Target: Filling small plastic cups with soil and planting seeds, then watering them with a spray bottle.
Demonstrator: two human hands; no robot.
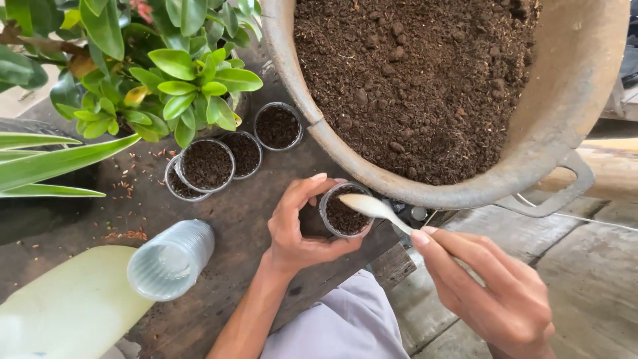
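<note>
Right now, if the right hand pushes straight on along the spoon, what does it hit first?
The right hand points up-left along the white spoon. First in line is the soil-filled clear cup held by the left hand; the spoon bowl already sits at its rim.

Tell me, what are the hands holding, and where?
The left hand wraps around the side of a small cup of soil. The right hand holds a white spoon by its handle end, bowl over the cup.

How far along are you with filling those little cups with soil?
Four cups on the table already hold soil. A fifth cup is in hand: the left hand wraps it while the right hand works a white spoon over its soil. Left: a stack of empty cups lying on its side, and the big basin has plenty of soil.
</note>
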